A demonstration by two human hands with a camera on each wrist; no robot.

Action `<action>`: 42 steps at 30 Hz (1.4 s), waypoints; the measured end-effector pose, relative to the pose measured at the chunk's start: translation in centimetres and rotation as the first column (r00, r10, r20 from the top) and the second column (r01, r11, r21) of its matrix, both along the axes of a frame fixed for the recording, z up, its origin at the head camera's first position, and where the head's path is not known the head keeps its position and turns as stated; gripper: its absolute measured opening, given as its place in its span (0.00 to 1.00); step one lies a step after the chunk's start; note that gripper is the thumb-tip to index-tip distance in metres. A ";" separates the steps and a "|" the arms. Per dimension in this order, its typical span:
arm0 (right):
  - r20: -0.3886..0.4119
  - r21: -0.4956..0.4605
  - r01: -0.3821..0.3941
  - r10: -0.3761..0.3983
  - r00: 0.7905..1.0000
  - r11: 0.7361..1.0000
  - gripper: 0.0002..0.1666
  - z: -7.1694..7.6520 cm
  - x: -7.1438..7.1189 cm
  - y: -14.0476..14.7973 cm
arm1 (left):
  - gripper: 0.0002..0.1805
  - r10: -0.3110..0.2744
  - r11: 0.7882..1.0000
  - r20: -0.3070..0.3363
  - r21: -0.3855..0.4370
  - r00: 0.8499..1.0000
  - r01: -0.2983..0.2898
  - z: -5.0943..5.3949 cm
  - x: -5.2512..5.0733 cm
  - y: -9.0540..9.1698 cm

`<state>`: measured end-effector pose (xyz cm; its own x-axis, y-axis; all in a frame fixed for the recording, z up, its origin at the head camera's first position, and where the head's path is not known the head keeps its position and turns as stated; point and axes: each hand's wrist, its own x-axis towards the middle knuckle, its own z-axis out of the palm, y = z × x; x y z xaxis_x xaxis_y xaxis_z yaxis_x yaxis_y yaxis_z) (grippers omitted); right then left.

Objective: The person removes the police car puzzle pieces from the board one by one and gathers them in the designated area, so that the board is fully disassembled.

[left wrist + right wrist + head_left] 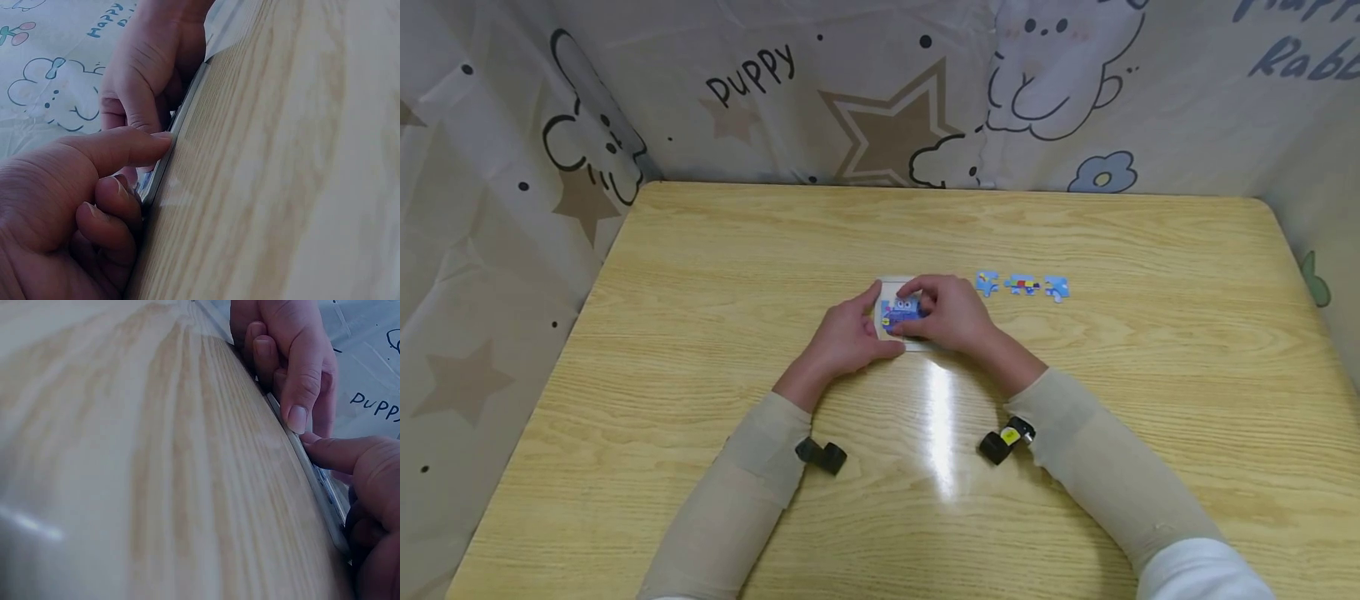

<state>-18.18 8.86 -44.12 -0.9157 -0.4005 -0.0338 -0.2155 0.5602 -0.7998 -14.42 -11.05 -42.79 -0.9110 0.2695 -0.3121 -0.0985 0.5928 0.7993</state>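
Observation:
A small jigsaw puzzle in a pale tray lies on the table, with blue pieces showing a cartoon with eyes. My left hand grips the tray at its left side, thumb along the near edge and a finger at the far left corner. Over the tray's right part, my right hand curls its thumb and index finger round the blue pieces, hiding some of them. In the left wrist view, the left thumb rests on the tray's edge. The right wrist view shows both hands meeting at the thin tray.
Several loose jigsaw pieces lie in a row right of the tray. The wood-grain table reaches to a printed cloth at the back and sides. Black wrist cameras sit on both sleeved forearms.

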 end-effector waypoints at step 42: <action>-0.025 0.002 -0.027 0.027 0.999 1.000 0.16 0.1 0.0 0.1 | 0.56 0.006 1.000 -0.003 -0.001 1.000 -0.006 0.1 0.1 0.0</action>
